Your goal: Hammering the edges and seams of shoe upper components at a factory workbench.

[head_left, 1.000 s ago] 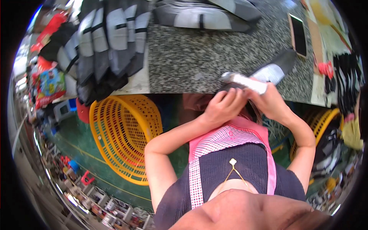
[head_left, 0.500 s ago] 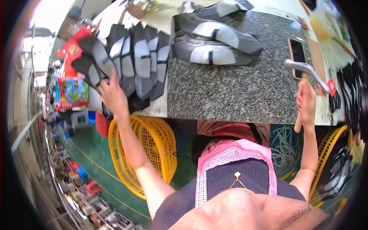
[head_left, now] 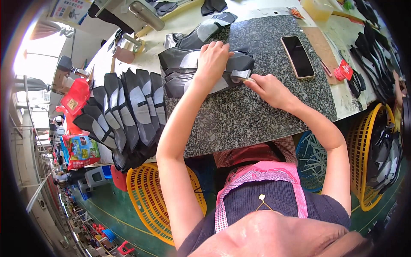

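A granite slab [head_left: 244, 124] on the table carries several flat black-and-grey shoe uppers [head_left: 237, 63], overlapping one another. My left hand [head_left: 212, 62] lies over them with its fingers curled, closed on an upper; the fingertips are partly hidden. In my right hand [head_left: 274, 91] is a hammer, gripped close to its head. The metal hammer head [head_left: 241, 76] is at the right end of the nearest upper, and my fist covers most of the handle. One more upper [head_left: 207, 31] lies farther back, beyond my left hand.
A fanned row of uppers [head_left: 139, 107] lines the table's left side, beside a red bag [head_left: 75, 98]. A phone [head_left: 298, 57] is on the slab's right side. Black strips [head_left: 370, 60] lie at far right. Yellow baskets [head_left: 147, 201] stand below the table edge.
My left hand has left the left-hand row and now lies on the uppers on the slab. My right hand has brought the hammer leftward from beside the phone to those uppers. The view has shifted.
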